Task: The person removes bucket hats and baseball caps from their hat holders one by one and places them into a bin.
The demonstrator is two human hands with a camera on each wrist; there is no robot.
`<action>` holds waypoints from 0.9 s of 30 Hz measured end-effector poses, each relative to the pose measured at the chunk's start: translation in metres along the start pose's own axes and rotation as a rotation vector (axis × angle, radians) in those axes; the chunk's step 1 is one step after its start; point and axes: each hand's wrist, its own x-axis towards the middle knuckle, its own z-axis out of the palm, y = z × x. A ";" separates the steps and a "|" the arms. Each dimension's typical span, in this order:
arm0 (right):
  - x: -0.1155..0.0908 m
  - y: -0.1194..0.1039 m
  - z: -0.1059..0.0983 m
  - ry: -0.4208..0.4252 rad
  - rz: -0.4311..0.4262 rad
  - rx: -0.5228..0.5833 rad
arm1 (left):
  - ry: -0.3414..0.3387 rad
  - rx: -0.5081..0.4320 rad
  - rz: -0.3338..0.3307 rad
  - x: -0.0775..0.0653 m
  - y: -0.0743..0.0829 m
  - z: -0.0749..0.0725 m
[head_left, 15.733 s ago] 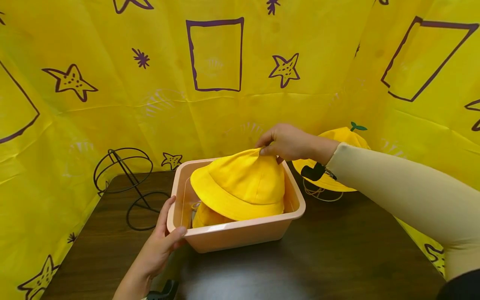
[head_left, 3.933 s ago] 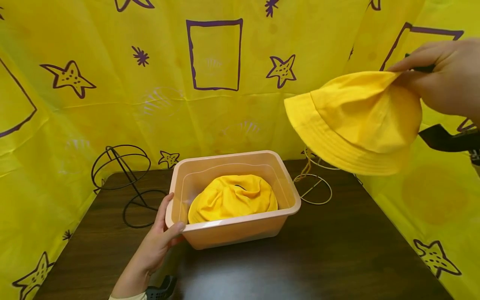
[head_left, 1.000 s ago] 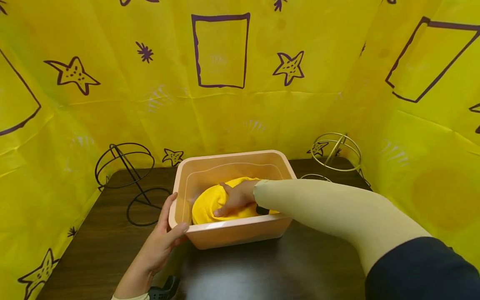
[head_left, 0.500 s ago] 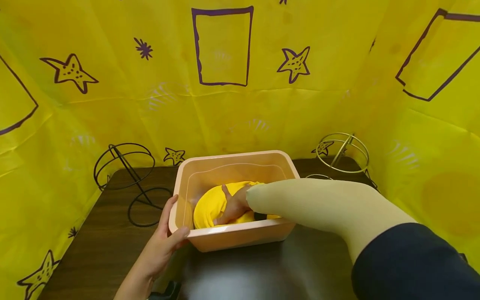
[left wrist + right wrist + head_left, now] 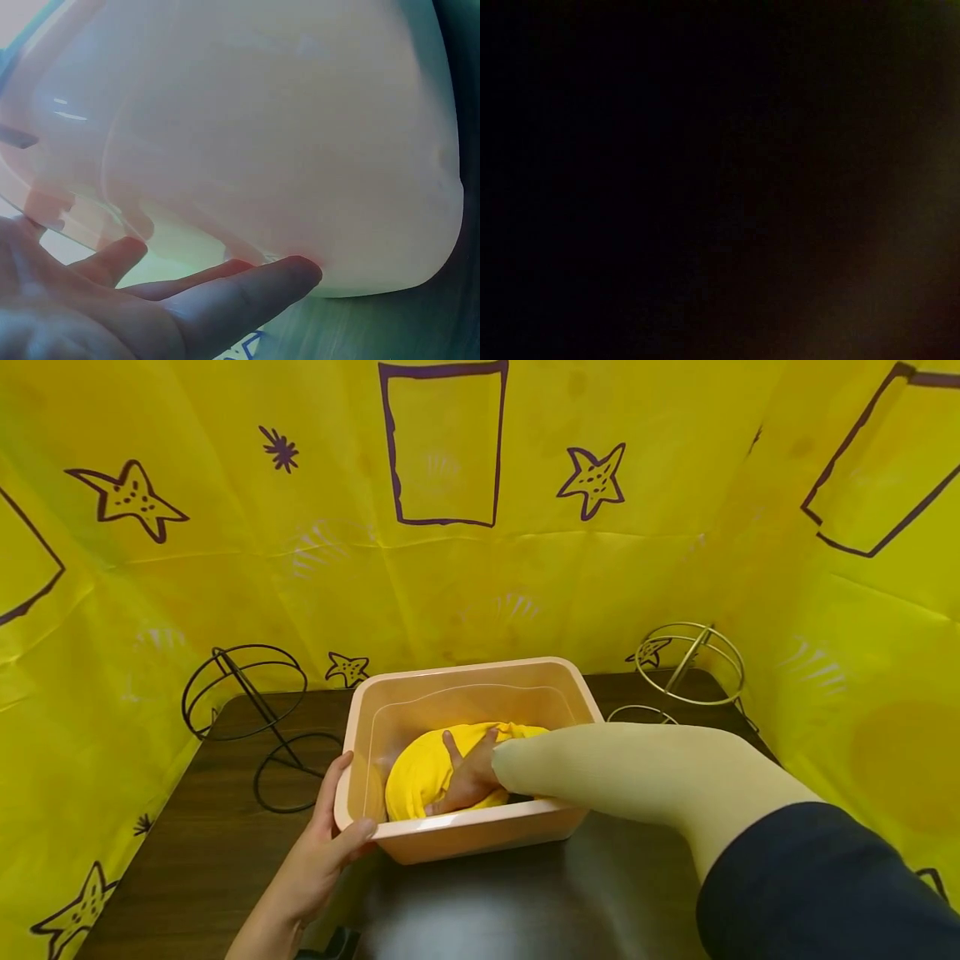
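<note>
A pale pink plastic basin stands on the dark table with yellow cloth hats bunched inside it. My left hand grips its left rim, thumb over the front corner. In the left wrist view, the left fingers lie along the basin's outer wall. My right hand is down inside the basin, fingers spread, pressing on the yellow cloth; the front rim hides some fingertips. The right wrist view is almost entirely dark.
A black wire hat stand is on the left of the table. A gold wire stand is at the back right, its base partly behind my right sleeve. Yellow printed cloth walls the table's back and sides.
The yellow hat my right hand held up at the right 3.9 s ago is off the gold stand. That hand has since gone into the basin and pressed lower; the left hand keeps its grip.
</note>
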 end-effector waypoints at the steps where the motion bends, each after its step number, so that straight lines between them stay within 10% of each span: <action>1: 0.005 0.000 0.002 0.005 -0.002 -0.001 | -0.003 -0.004 0.004 0.000 0.000 0.000; 27: -0.005 0.004 0.007 0.031 0.057 0.237 | -0.019 -0.023 -0.009 0.001 0.000 0.000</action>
